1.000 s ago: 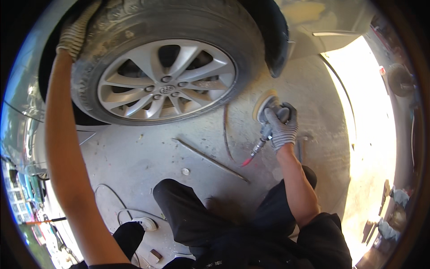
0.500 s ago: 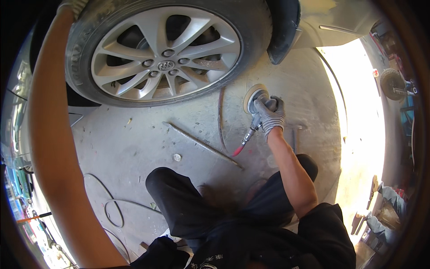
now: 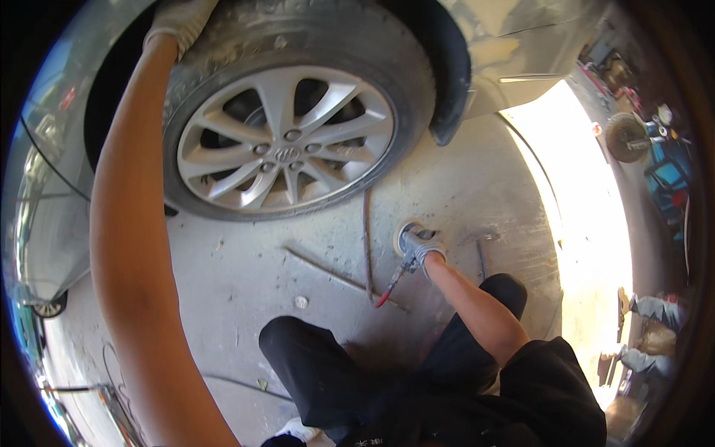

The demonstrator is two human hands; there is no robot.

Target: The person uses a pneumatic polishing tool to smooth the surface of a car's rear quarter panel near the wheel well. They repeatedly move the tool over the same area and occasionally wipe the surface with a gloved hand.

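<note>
My right hand (image 3: 427,247), in a grey-white work glove, is closed around an air sander (image 3: 410,257) with a round pale pad (image 3: 401,237). A red-ended air hose fitting (image 3: 383,299) trails from its handle. The sander is held over the concrete floor in front of my knees. My left arm reaches up past a car wheel (image 3: 287,153) with silver spokes and a dark tyre (image 3: 298,45). At the top edge, my gloved left hand (image 3: 182,22) is against the upper tyre by the wheel arch. Its fingers are mostly cut off by the picture's edge.
On the floor lie a metal bar (image 3: 328,270), a dark thin hose (image 3: 367,238), a hammer-like tool (image 3: 482,255) and a small round whitish piece (image 3: 301,302). Car bodywork (image 3: 514,56) with pale filler patches is at the upper right. A wheeled item (image 3: 627,137) stands far right.
The view has tilted upward, so the wheel sits lower and more of my left glove shows. My right hand has brought the sander lower in the picture and slightly left, turning it.
</note>
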